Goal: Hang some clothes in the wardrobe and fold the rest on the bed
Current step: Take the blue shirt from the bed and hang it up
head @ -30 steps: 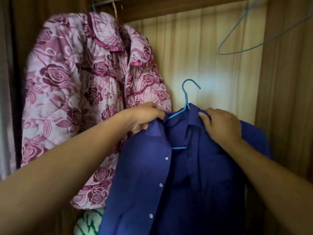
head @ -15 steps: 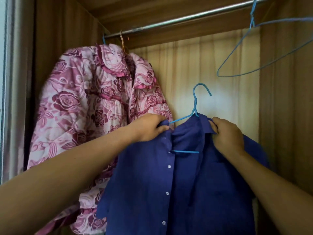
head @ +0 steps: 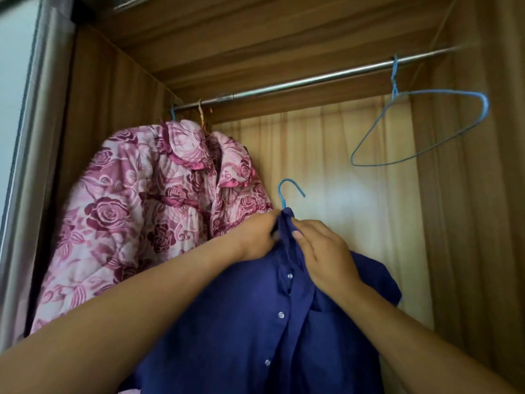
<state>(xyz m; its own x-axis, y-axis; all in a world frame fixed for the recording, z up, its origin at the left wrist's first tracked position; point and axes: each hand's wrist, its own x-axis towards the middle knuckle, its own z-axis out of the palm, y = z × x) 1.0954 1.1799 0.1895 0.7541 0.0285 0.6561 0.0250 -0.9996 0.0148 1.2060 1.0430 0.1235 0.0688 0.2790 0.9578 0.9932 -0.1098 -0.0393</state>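
A dark blue button shirt hangs on a blue wire hanger whose hook sticks up free, well below the metal rail. My left hand grips the collar from the left. My right hand pinches the collar and front edge from the right, so the two front edges meet at the neck. Both hands hold the shirt up inside the wardrobe.
A pink quilted rose-print jacket hangs at the rail's left end, touching the shirt's left side. An empty blue wire hanger hangs at the right. Brown fabric wardrobe walls close in on both sides.
My hands have come together at the collar, closing the shirt's front over the hanger bar. The shirt and hanger rose a little, and my view tilted up to show more of the rail.
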